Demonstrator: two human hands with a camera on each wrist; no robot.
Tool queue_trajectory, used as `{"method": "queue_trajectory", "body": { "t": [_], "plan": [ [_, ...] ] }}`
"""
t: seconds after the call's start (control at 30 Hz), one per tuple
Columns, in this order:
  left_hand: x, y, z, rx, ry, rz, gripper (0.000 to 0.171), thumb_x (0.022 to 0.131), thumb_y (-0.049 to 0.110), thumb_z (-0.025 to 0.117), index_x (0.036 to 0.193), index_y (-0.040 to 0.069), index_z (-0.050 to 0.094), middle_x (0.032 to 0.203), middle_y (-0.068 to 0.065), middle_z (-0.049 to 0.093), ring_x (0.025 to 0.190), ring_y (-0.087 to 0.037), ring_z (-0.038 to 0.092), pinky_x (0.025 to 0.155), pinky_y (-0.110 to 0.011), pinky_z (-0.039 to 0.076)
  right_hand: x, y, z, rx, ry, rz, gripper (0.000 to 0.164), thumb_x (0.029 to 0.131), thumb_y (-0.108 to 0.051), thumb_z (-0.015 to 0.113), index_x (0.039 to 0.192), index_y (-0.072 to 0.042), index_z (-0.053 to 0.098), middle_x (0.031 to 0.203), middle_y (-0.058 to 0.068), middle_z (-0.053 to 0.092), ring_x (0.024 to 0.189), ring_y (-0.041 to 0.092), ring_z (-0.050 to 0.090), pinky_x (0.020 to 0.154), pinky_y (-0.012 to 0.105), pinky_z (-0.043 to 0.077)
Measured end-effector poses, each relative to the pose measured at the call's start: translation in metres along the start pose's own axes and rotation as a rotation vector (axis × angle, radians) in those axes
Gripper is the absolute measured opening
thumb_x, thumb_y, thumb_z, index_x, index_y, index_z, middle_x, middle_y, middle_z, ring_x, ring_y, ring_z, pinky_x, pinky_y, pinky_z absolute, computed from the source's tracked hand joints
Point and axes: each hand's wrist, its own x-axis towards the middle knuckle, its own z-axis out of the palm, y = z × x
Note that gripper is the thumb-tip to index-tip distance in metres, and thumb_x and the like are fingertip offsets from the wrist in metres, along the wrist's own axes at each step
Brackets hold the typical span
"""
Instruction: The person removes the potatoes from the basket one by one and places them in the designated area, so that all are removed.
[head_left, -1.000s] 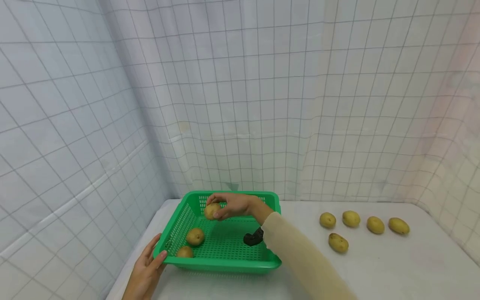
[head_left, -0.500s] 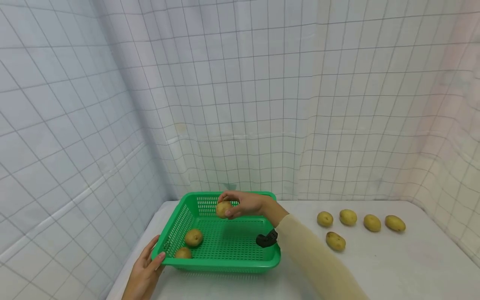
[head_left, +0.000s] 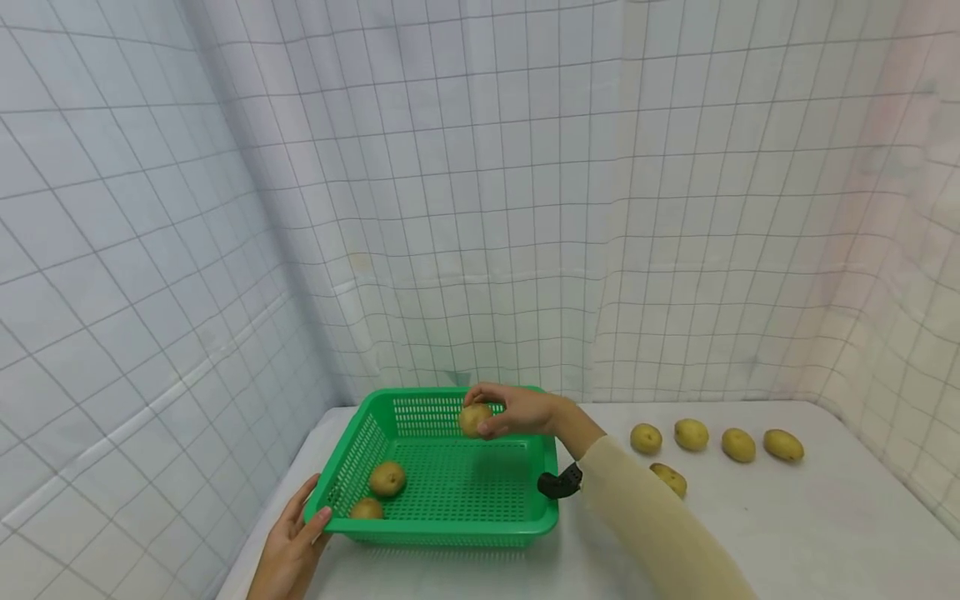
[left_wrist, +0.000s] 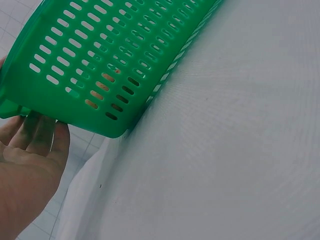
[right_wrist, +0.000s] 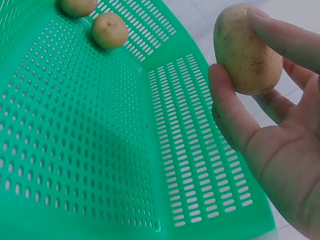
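Observation:
A potato (right_wrist: 247, 50) is pinched between the thumb and fingers of my right hand (head_left: 517, 410), held above the back right part of a green plastic basket (head_left: 442, 527). In the right wrist view the potato is clear of the basket wall. My left hand (head_left: 291, 537) grips the basket's front left corner, thumb over the rim and fingers along the outer side. The left wrist view shows those fingers (left_wrist: 42, 135) under the rim. Inside the basket, towards the left, lie two more potatoes, one (head_left: 387, 479) behind the other (head_left: 367, 508), whose lower part the front rim hides.
Several potatoes lie on the white tabletop (head_left: 787, 525) to the right, four of them in a back row (head_left: 692, 434); a nearer potato (head_left: 670, 478) is partly covered by the sleeve. A black device (head_left: 561, 482) is strapped at the right wrist. Gridded white curtains (head_left: 480, 208) enclose the table.
My right hand has moved to the right across the basket with the potato in its fingers. The left hand keeps its grip on the corner.

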Motion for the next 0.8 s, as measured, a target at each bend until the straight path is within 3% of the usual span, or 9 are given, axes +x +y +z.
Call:
{"method": "queue_trajectory", "body": {
  "t": [0.23, 0.4, 0.63, 0.8],
  "plan": [
    [0.001, 0.0, 0.0, 0.007, 0.005, -0.016, 0.078, 0.11, 0.013, 0.054, 0.165, 0.003, 0.0, 0.155, -0.004, 0.023, 0.123, 0.006, 0.051, 0.099, -0.018, 0.047, -0.017, -0.002, -0.005, -0.131, -0.001, -0.025, 0.04, 0.098, -0.012, 0.074, 0.133, -0.012, 0.055, 0.143, 0.011, 0.048, 0.11, 0.027, 0.06, 0.094, 0.043, 0.055],
    [0.001, 0.0, -0.001, 0.007, 0.004, 0.002, 0.076, 0.11, 0.012, 0.053, 0.165, 0.002, 0.001, 0.15, 0.001, 0.03, 0.124, 0.004, 0.052, 0.099, -0.018, 0.048, -0.03, -0.003, -0.008, -0.189, 0.056, -0.028, 0.042, 0.097, -0.017, 0.076, 0.134, -0.014, 0.056, 0.143, 0.01, 0.049, 0.109, 0.027, 0.06, 0.094, 0.046, 0.055],
    [0.0, 0.001, 0.001, 0.006, -0.005, 0.001, 0.077, 0.11, 0.012, 0.053, 0.165, 0.001, 0.0, 0.15, 0.002, 0.03, 0.124, 0.004, 0.052, 0.099, -0.017, 0.047, -0.049, 0.008, -0.014, -0.044, 0.154, -0.033, 0.038, 0.099, -0.007, 0.072, 0.133, -0.008, 0.055, 0.141, 0.016, 0.048, 0.109, 0.031, 0.06, 0.096, 0.047, 0.055],
    [-0.001, 0.0, -0.001, 0.001, -0.01, 0.01, 0.075, 0.111, 0.012, 0.052, 0.164, 0.001, 0.001, 0.148, 0.005, 0.034, 0.125, 0.004, 0.051, 0.1, -0.018, 0.047, -0.063, 0.007, -0.012, -0.038, 0.207, -0.061, 0.039, 0.099, -0.007, 0.072, 0.134, -0.006, 0.053, 0.139, 0.018, 0.047, 0.108, 0.031, 0.061, 0.094, 0.044, 0.056]
  ]
}}
